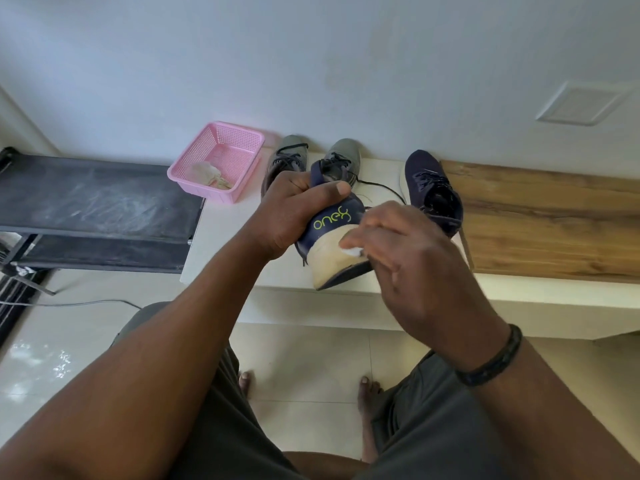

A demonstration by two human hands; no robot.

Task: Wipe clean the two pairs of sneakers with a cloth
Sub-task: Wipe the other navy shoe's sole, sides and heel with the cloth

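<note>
Two hands work on one navy sneaker [330, 233] held up in front of the white ledge [221, 237]. The left hand [294, 211] grips the shoe around its collar, thumb laid across the heel above green lettering, so the heel faces the camera and the tan-soiled sole edge points down and toward the person. The right hand [405, 258] presses a small white cloth [355, 251] against that soiled heel rim; only a bit of the cloth shows under the curled fingertips. A dark bracelet [495, 358] circles the right wrist.

Behind the held shoe, on the ledge against the wall, stand two grey sneakers [311, 157] side by side with black laces, toes toward the wall; a loose lace trails from the right-hand one across the ledge. Just to their right stands the second navy sneaker [433, 188], upright, toe also toward the wall, apart from the held one.

A pink basket [242, 140] sits at the left end of the ledge, beside the grey pair, with a crumpled beige rag [207, 173] inside. Left of it is a dark, dusty shelf rack [93, 199]. To the right the ledge meets a wooden surface [554, 216]. Below, bare feet stand on pale floor tiles [304, 362].
</note>
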